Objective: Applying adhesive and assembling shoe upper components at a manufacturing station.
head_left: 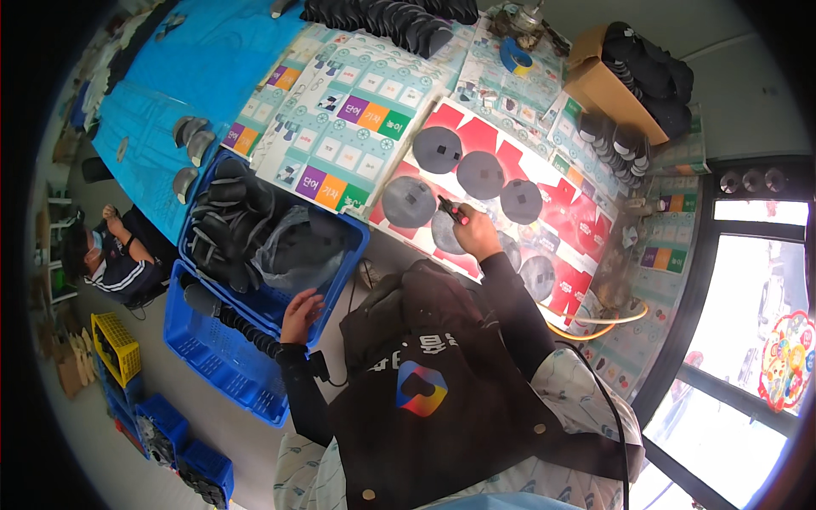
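Note:
My right hand (pixel 478 235) is closed around a small black hand tool with pinkish-red parts (pixel 448 206), perhaps snips or pliers; its exact kind is unclear. The tool is over a red and white board (pixel 568 202), among several flat dark round discs. One grey disc (pixel 408 202) lies beside the tool's tip, and a darker disc (pixel 438 150) is farther off; each bears a small black square. Another disc (pixel 447 234) is partly hidden by my right hand. My left hand (pixel 301 315), fingers apart and holding nothing visible, is beside the rim of a blue crate (pixel 361 240).
Dark curved pieces (pixel 229 225) and a clear plastic bag (pixel 302 255) fill the crate. Another blue crate (pixel 217 353) stands below it. A cardboard box (pixel 595 81) of black pieces and a blue tape roll (pixel 515 56) are at the back. A person (pixel 123 255) sits at left.

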The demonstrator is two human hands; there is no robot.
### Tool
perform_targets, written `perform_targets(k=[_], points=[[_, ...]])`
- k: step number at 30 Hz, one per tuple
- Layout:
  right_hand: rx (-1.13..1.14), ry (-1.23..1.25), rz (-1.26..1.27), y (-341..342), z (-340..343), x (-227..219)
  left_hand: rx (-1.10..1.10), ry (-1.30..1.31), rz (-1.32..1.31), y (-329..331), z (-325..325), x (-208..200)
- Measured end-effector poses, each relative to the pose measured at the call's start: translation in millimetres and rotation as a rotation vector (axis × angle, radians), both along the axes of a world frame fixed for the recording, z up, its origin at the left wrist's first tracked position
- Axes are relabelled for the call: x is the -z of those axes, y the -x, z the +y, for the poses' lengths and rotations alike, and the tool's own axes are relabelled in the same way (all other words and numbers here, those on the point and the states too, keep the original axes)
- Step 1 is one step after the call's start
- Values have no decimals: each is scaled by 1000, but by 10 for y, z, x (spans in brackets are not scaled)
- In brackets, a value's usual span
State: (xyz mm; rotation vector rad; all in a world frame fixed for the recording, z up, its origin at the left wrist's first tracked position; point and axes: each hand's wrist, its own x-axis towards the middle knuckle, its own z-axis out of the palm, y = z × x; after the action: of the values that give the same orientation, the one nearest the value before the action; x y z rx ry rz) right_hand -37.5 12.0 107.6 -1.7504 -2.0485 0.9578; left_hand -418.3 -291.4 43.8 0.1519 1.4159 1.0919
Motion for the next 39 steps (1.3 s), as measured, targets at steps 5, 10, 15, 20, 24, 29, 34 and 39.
perform_targets(k=[5, 10, 15, 20, 24, 29, 34, 39], points=[[-116, 82, 122, -27, -67, 91, -24, -12, -7, 8, -116, 99], [18, 24, 85, 97, 75, 170, -20, -28, -25, -36, -92, 35], [-115, 8, 87, 149, 167, 100, -63, -35, -24, -7, -203, 99], [-226, 109, 94, 215, 168, 1, -75, -14, -31, -67, -183, 67], [-394, 52, 132, 66, 144, 12, -88, -23, -31, -64, -200, 71], [-272, 8, 189, 102, 141, -29, -99, -13, -28, -55, -238, 148], [-366, 123, 3, -7, 153, -49, -84, -16, -21, -78, -148, 82], [-200, 4, -18, -176, 223, 63, -74, -20, -34, -38, -184, 135]])
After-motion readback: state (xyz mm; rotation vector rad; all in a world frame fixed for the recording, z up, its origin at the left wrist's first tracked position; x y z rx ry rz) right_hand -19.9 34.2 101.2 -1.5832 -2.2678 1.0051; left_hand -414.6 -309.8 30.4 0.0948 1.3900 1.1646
